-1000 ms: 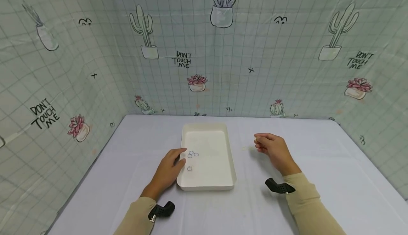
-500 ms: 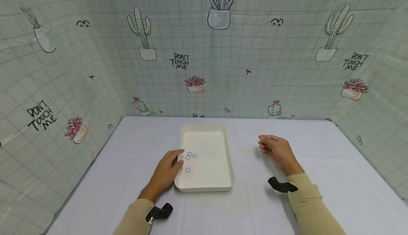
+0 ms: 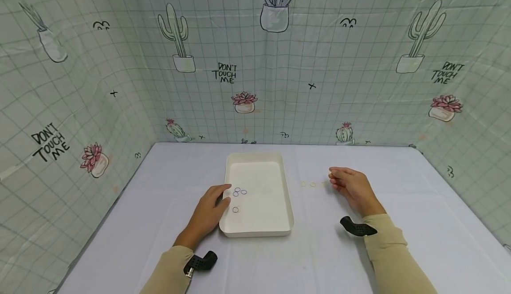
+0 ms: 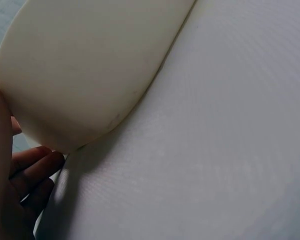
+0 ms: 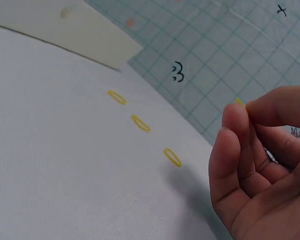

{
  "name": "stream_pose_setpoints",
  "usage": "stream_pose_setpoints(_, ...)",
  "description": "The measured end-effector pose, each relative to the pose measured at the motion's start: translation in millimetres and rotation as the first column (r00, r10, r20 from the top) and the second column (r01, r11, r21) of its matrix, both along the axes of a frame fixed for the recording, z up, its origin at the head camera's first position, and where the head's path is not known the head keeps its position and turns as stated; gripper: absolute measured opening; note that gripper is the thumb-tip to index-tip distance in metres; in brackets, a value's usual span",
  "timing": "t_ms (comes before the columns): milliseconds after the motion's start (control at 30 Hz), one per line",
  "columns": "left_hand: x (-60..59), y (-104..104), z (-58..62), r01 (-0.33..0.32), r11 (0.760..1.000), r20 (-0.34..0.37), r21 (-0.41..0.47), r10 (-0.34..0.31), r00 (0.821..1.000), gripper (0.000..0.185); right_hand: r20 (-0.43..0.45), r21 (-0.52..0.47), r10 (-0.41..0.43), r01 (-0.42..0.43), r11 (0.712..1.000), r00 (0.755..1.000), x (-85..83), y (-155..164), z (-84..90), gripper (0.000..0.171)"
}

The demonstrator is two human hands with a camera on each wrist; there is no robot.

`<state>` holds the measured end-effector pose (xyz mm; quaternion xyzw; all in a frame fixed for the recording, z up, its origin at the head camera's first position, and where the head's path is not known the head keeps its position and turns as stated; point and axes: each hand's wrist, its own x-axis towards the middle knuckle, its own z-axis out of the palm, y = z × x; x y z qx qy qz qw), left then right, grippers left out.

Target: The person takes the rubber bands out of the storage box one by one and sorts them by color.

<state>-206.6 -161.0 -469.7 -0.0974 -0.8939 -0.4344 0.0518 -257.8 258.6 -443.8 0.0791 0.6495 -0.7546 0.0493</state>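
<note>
A white tray [image 3: 260, 229] lies mid-table with three small blue rings [image 3: 239, 192] near its left side. My left hand [image 3: 225, 195] holds the tray's left rim, thumb over the edge; in the left wrist view curled fingers [image 4: 32, 170] sit against the tray's outer wall [image 4: 90, 65]. To the right of the tray, my right hand [image 3: 332, 178] hovers low over the table, with thumb and forefinger pinching a yellow ring [image 5: 238, 102]. Three yellow rings [image 5: 141, 123] lie in a row on the table between tray and hand, also visible as yellow rings [image 3: 313, 184] in the head view.
The white table [image 3: 159, 223] is fenced by cactus-print cloth walls [image 3: 119, 85] at the back and both sides. A black camera mount [image 3: 357, 227] sits on each wrist.
My right hand has moved to the right, and more yellow rings now lie in a row on the table behind it. The left hand stays on the tray rim.
</note>
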Motion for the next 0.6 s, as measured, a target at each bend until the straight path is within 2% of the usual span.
stream_pose_setpoints(100, -0.4, 0, 0.6, 0.003, 1.0, -0.004, -0.008, -0.003, 1.0, 0.043, 0.01, 0.102, -0.007, 0.006, 0.995, 1.0, -2.1, 2, -1.8, 0.045)
stream_pose_setpoints(167, -0.7, 0, 0.4, 0.002, 1.0, -0.007, -0.015, -0.003, 1.0, 0.043, 0.001, 0.199, -0.009, 0.008, 0.98, 1.0, -3.7, 3, -4.1, 0.047)
stream_pose_setpoints(267, -1.7, -1, 0.4, -0.001, 1.0, -0.01, -0.021, 0.001, 1.0, 0.043, -0.033, 0.365, 0.0, 0.012, 0.931, 0.999, -5.7, 6, -6.8, 0.044)
stream_pose_setpoints(367, -2.6, -1, 0.3, 0.001, 1.0, -0.006, -0.015, -0.001, 1.0, 0.043, -0.052, 0.489, 0.018, 0.01, 0.872, 0.998, -6.9, 11, -8.9, 0.039)
stream_pose_setpoints(467, -2.2, -1, 0.4, 0.005, 1.0, -0.003, -0.007, -0.005, 1.0, 0.043, -0.041, 0.541, 0.037, -0.009, 0.841, 0.998, -7.9, 14, -11.2, 0.038)
stream_pose_setpoints(600, -1.8, -1, -0.4, 0.01, 1.0, -0.008, -0.011, -0.01, 1.0, 0.043, -0.031, 0.558, 0.052, -0.026, 0.829, 0.998, -7.8, 16, -12.9, 0.038)
